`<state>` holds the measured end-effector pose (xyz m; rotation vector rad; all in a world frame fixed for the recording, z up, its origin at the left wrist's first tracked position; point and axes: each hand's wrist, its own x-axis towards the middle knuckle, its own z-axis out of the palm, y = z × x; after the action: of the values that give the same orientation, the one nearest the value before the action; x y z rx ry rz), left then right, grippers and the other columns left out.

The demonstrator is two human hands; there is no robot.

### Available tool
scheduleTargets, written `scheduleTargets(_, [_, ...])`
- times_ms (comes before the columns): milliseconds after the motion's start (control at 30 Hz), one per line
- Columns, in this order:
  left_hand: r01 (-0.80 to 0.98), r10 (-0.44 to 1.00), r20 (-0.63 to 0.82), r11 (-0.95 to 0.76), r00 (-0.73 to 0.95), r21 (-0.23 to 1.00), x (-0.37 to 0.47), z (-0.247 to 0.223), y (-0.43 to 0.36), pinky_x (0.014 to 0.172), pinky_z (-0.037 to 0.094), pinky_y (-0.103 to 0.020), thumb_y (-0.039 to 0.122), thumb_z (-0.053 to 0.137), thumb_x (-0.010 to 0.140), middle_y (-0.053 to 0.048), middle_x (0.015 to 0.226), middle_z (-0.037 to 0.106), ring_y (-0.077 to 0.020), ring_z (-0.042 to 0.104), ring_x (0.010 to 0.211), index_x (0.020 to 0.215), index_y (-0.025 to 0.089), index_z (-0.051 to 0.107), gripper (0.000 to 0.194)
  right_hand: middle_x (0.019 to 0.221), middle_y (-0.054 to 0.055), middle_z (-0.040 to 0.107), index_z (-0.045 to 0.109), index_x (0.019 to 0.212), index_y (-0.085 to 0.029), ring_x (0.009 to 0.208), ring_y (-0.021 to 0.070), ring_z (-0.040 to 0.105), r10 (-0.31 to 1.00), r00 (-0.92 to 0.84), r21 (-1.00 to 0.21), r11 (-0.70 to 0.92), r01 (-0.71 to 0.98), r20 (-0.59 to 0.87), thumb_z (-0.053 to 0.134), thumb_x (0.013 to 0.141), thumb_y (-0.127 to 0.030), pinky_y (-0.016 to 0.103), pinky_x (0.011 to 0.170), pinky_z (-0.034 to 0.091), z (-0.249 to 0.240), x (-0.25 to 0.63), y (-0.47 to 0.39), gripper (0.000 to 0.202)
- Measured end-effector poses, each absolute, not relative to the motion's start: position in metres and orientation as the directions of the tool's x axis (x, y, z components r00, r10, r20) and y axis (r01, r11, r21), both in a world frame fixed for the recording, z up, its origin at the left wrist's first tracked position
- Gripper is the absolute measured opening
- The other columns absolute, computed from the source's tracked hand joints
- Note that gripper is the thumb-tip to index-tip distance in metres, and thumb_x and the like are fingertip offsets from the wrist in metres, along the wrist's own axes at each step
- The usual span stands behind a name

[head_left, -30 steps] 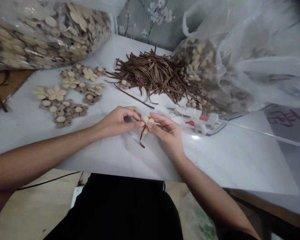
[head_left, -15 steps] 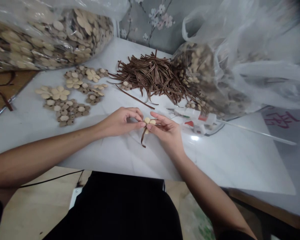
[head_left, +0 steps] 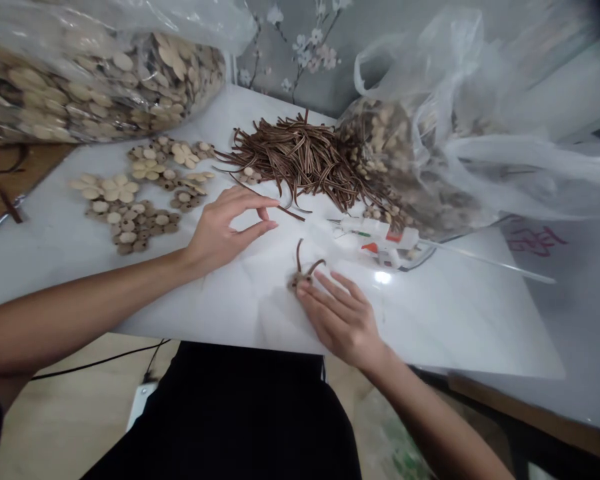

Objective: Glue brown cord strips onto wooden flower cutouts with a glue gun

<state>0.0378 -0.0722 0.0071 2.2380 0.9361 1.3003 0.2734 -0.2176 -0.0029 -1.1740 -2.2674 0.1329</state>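
Observation:
My left hand (head_left: pixel 227 227) hovers above the white table with its thumb and fingers apart and nothing between them. Its fingertips are beside the end of a loose brown leather strip (head_left: pixel 293 214); whether they touch it I cannot tell. Lower and to the right, my right hand (head_left: pixel 343 313) grips a small grey-brown leather flower (head_left: pixel 296 281) at its fingertips. Two ends of a thin brown strip (head_left: pixel 299 255) stick up from that flower like a V. My fingers hide part of the flower.
Behind my hands lies a heap of brown strips (head_left: pixel 300 153). Finished-looking flowers (head_left: pixel 135 223) are grouped at left. A glue gun (head_left: pixel 387 233) rests at right with a glue stick (head_left: pixel 490 260). Plastic bags of flowers stand at back left (head_left: pixel 105 87) and right (head_left: pixel 400 133).
My hands have parted. The left let go of the flower and moved left and up; the right carried it nearer me, with its grey-brown side now showing and the strip ends pointing up.

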Motion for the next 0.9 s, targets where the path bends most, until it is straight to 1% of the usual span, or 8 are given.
scheduleTargets(167, [0.344, 0.728, 0.552, -0.682, 0.407, 0.646, 0.041, 0.005, -0.072, 0.083, 0.050, -0.037, 0.035, 0.073, 0.081, -0.001, 0.079, 0.073, -0.0176, 0.066, 0.078, 0.090, 0.023, 0.071, 0.014, 0.128, 0.007, 0.066, 0.046, 0.143, -0.024, 0.127, 0.0286, 0.056, 0.789, -0.436, -0.290, 0.580, 0.761, 0.433, 0.065, 0.085, -0.016, 0.048, 0.101, 0.053, 0.001, 0.265, -0.237, 0.062])
scheduleTargets(367, [0.300, 0.688, 0.569, -0.717, 0.451, 0.629, 0.042, 0.000, -0.075, 0.083, 0.049, -0.035, 0.031, 0.073, 0.081, -0.001, 0.077, 0.074, -0.0163, 0.066, 0.076, 0.085, 0.021, 0.072, 0.011, 0.136, 0.017, 0.058, 0.057, 0.132, -0.006, 0.134, 0.0308, 0.047, 0.822, -0.494, -0.224, 0.557, 0.800, 0.283, 0.054, 0.092, -0.015, 0.046, 0.108, 0.048, -0.004, 0.251, -0.228, 0.041])
scheduleTargets(433, [0.296, 0.687, 0.558, -0.715, 0.465, 0.634, 0.043, -0.001, -0.075, 0.083, 0.049, -0.034, 0.030, 0.072, 0.082, -0.002, 0.077, 0.074, -0.0158, 0.065, 0.076, 0.084, 0.021, 0.073, 0.010, 0.138, 0.018, 0.056, 0.055, 0.133, -0.005, 0.135, 0.0299, 0.047, 0.827, -0.501, -0.212, 0.554, 0.805, 0.257, 0.050, 0.093, -0.012, 0.047, 0.111, 0.045, -0.011, 0.249, -0.226, 0.041])
scheduleTargets(533, [0.320, 0.733, 0.491, -0.660, 0.470, 0.680, 0.043, 0.000, -0.076, 0.083, 0.048, -0.034, 0.034, 0.070, 0.084, -0.002, 0.076, 0.072, -0.0167, 0.064, 0.078, 0.085, 0.021, 0.074, 0.013, 0.140, 0.015, 0.053, 0.051, 0.138, -0.010, 0.136, 0.0291, 0.045, 0.842, -0.482, -0.214, 0.531, 0.820, 0.244, 0.048, 0.094, -0.011, 0.052, 0.113, 0.040, -0.018, 0.250, -0.226, 0.044])
scheduleTargets(633, [0.320, 0.827, 0.275, -0.464, 0.490, 0.826, 0.044, 0.005, -0.078, 0.072, 0.048, -0.029, 0.040, 0.063, 0.088, -0.002, 0.076, 0.073, -0.0170, 0.064, 0.078, 0.100, 0.022, 0.073, 0.024, 0.139, 0.012, 0.055, 0.051, 0.138, -0.014, 0.137, 0.0297, 0.042, 0.854, -0.464, -0.262, 0.516, 0.816, 0.235, 0.048, 0.095, -0.012, 0.055, 0.113, 0.039, -0.019, 0.254, -0.227, 0.044])
scheduleTargets(767, [0.233, 0.821, -0.074, -0.073, 0.566, 0.970, 0.046, 0.016, -0.084, 0.042, 0.031, -0.024, 0.051, 0.051, 0.093, -0.004, 0.091, 0.077, -0.0096, 0.051, 0.045, 0.121, 0.023, 0.062, 0.042, 0.139, 0.011, 0.057, 0.051, 0.139, -0.018, 0.142, 0.0310, 0.035, 0.899, -0.367, -0.470, 0.438, 0.766, 0.239, 0.056, 0.093, -0.020, 0.056, 0.111, 0.041, -0.015, 0.260, -0.228, 0.046])
scheduleTargets(833, [0.162, 0.803, -0.120, 0.030, 0.584, 0.986, 0.048, 0.020, -0.089, 0.042, 0.031, -0.024, 0.054, 0.049, 0.093, -0.006, 0.093, 0.078, -0.0098, 0.052, 0.044, 0.123, 0.022, 0.060, 0.045, 0.142, 0.013, 0.055, 0.049, 0.141, -0.020, 0.140, 0.0302, 0.039, 0.920, -0.250, -0.573, 0.385, 0.724, 0.302, 0.060, 0.091, -0.021, 0.053, 0.110, 0.043, -0.009, 0.260, -0.227, 0.052])
scheduleTargets(900, [0.073, 0.800, -0.105, 0.077, 0.591, 0.994, 0.049, 0.024, -0.095, 0.056, 0.043, -0.026, 0.054, 0.048, 0.094, -0.008, 0.093, 0.077, -0.0158, 0.066, 0.062, 0.121, 0.020, 0.061, 0.045, 0.140, 0.012, 0.057, 0.049, 0.140, -0.024, 0.134, 0.0277, 0.049, 0.918, -0.129, -0.623, 0.352, 0.699, 0.375, 0.063, 0.089, -0.018, 0.050, 0.107, 0.046, -0.001, 0.257, -0.223, 0.053])
